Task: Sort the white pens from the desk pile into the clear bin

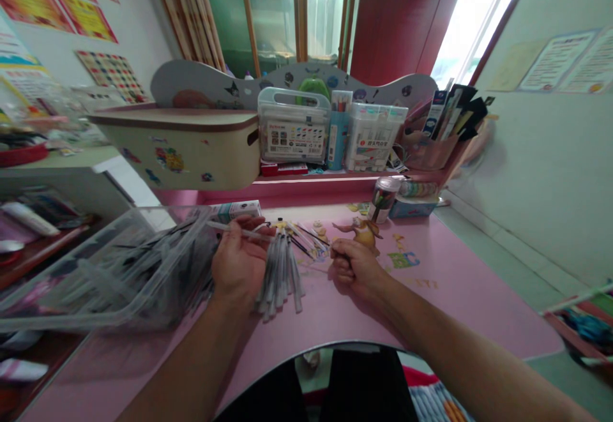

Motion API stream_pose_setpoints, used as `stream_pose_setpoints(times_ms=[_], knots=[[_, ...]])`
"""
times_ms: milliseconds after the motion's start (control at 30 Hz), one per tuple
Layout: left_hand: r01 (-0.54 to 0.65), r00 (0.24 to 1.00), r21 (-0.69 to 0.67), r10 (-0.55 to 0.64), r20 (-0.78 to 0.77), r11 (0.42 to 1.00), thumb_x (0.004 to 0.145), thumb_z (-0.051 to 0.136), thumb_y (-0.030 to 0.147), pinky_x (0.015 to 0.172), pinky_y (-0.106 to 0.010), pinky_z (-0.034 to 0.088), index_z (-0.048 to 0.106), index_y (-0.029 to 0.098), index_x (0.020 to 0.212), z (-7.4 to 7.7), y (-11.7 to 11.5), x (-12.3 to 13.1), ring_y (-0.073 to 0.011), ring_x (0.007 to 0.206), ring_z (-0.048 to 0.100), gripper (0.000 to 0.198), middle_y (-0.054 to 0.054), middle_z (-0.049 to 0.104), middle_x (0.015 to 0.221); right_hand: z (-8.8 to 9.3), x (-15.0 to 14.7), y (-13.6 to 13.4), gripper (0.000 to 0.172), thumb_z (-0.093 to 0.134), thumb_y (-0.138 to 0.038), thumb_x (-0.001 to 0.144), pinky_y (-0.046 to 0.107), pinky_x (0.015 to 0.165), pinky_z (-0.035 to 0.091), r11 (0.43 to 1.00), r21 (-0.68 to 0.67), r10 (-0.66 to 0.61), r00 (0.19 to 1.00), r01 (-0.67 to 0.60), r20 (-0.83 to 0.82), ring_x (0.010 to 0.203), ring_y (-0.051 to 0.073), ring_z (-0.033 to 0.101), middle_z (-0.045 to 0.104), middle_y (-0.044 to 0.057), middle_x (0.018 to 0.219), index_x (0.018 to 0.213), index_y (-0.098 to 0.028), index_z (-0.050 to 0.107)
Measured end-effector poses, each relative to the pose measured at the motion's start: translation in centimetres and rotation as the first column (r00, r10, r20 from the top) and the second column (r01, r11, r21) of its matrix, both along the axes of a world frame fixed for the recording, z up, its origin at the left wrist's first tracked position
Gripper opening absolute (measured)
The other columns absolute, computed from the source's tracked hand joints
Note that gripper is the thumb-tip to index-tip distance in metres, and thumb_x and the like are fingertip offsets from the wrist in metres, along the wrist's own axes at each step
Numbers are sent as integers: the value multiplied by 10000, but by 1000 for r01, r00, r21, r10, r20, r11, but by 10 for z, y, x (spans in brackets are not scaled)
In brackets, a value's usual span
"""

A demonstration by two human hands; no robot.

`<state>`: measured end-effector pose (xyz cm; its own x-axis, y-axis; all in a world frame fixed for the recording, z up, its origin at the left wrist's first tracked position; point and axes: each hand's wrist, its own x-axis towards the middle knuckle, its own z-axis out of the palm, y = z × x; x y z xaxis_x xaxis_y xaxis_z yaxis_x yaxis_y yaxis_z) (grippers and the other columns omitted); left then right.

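Note:
My left hand (238, 261) is closed around a bundle of grey-white pens (280, 272) that fan out over the pink desk (431, 307). One more pen (225, 226) lies across its fingertips, pointing left. My right hand (352, 265) rests on the desk to the right, curled into a fist and pinching a thin dark pen (311, 237) that points up and left. A clear plastic box (96, 275) full of similar pens sits tilted just left of my left hand.
Behind the hands stand a cream storage box (182, 147), marker sets in clear cases (293, 127), a blue pencil tube (338, 128) and a pen holder (454, 122) on a pink shelf. A small can (383, 198) and a toy figure (361, 229) stand near my right hand.

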<state>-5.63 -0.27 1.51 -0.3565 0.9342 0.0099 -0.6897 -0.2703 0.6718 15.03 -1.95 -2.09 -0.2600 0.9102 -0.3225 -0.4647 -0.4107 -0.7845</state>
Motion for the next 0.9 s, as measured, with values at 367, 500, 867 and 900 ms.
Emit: stream_pose_setpoints(times_ms=[367,500,867,900], knots=[[465,807,-288,-534,-253,837,751,760,361,513,-176,447,638,153,874,-18,-29,41,-64,548,504,270,20,565,724,0,-12,-11,184,696,-295,709,172,321,147,960,233,134,987,-152,93,334,43,213,346,-121,403,749,-185,554],[455,856,-289,-503,-119,842,846,648,353,519,-227,502,588,165,803,-16,-29,37,-117,624,604,203,-23,630,826,-6,-14,-10,329,570,-93,536,174,343,204,979,202,45,997,-31,-65,371,45,287,447,-98,576,840,-215,546],[622,776,-422,-588,226,659,914,519,109,456,-146,483,601,107,864,-15,-33,46,-71,518,585,96,-66,641,755,4,-7,-8,172,525,-139,782,322,737,552,801,590,-349,879,100,325,925,187,601,619,29,964,919,-240,554],[624,775,-427,-589,230,654,913,505,95,550,-199,555,613,98,884,-16,-35,49,-109,606,652,112,-100,671,812,6,-8,-11,191,517,-142,816,353,840,532,760,645,-371,868,78,332,985,189,593,624,35,1012,969,-247,566]])
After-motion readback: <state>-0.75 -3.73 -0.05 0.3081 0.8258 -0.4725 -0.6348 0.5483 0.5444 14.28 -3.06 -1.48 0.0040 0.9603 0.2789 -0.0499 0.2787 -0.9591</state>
